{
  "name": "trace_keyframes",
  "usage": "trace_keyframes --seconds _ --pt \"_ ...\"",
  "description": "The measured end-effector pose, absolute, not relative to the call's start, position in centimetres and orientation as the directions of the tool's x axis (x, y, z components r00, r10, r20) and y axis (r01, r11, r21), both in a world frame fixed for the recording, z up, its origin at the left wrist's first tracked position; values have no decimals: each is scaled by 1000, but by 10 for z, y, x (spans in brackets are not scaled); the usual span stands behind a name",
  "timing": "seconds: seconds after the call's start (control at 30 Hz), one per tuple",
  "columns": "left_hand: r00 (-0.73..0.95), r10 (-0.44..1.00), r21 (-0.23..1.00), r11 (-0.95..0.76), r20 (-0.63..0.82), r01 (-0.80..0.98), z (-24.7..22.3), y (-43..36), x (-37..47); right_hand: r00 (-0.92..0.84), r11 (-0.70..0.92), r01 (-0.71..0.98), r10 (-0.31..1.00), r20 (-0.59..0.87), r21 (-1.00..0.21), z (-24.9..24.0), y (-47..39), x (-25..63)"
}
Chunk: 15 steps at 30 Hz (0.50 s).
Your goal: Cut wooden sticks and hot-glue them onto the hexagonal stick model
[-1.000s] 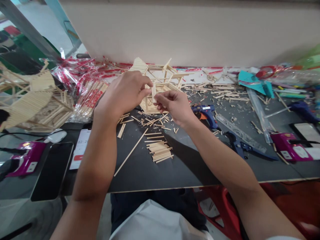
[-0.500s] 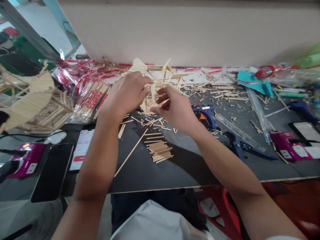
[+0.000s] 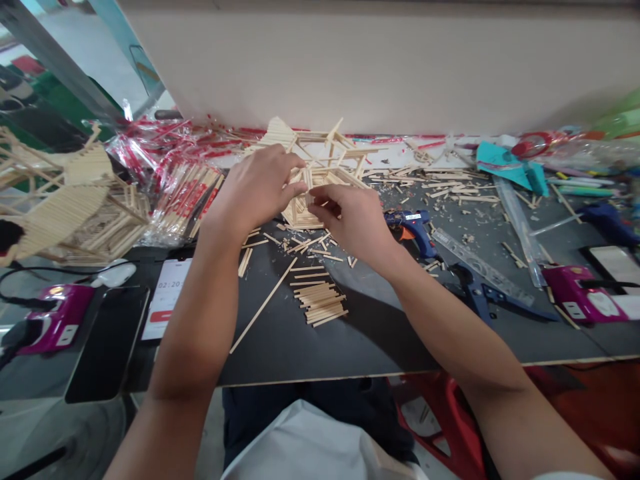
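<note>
Near the back of the dark table stands a wooden stick model [image 3: 330, 175], built from thin pale sticks with a fan-shaped slatted piece at its left. My left hand [image 3: 265, 183] is closed on the model's near left side, thumb and forefinger pinching by an upright stick post. My right hand [image 3: 353, 210] is closed in a pinch at that same post, a little lower and to the right. The fingertips of both hands almost meet there, and what exactly lies between them is partly hidden. Closer to me is a row of cut sticks [image 3: 323, 303].
A blue glue gun [image 3: 417, 230], a clear ruler [image 3: 480, 263] and blue cutters [image 3: 487, 293] lie at right among stick scraps. Packaged sticks [image 3: 183, 200], a second stick model [image 3: 65, 200] and phones [image 3: 107, 343] occupy the left. Purple power sockets [image 3: 583, 293] sit on both sides.
My right hand's fingers have closed from a spread grip into a pinch, its thumb moving up to the post. My left hand stays nearly in place.
</note>
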State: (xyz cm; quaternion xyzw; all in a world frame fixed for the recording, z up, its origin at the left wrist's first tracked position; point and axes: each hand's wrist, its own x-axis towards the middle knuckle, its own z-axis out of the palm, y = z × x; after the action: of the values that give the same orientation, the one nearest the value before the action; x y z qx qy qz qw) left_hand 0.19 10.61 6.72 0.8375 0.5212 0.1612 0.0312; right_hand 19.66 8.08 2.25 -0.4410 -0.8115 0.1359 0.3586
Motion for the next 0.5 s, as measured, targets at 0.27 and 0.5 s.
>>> trace_keyframes --seconds 0.27,0.5 --pt "395 893 184 -434 215 882 72 101 8 -351 559 598 827 439 -575 20 83 197" --pt "386 902 137 -414 192 900 72 102 10 -353 577 599 813 463 -556 18 85 197"
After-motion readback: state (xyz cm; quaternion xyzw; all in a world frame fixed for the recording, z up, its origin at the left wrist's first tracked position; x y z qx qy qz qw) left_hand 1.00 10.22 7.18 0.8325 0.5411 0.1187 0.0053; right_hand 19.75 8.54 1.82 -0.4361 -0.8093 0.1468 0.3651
